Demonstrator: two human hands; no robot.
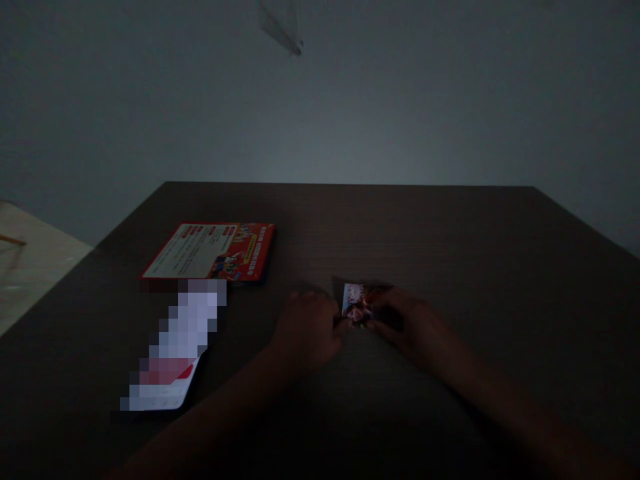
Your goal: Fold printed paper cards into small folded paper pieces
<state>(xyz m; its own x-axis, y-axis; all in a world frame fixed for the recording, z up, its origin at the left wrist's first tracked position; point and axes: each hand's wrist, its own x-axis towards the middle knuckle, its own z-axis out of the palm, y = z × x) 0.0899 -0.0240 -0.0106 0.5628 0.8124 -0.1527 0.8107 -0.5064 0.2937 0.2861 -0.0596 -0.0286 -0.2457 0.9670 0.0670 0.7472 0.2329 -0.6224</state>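
A small picture card with a pink and dark printed image lies low over the dark table, between my two hands. My right hand pinches it from the right, thumb below and fingers above, covering part of the print. At the card's lower left edge is the thumb of my left hand; the other fingers are curled in and their tips are hidden. Dim light leaves the fine detail of the print hard to make out.
A red printed booklet or box with a pale text panel lies at the left of the table. In front of it rests a phone with a lit, partly blurred screen. Behind the table stands a pale wall.
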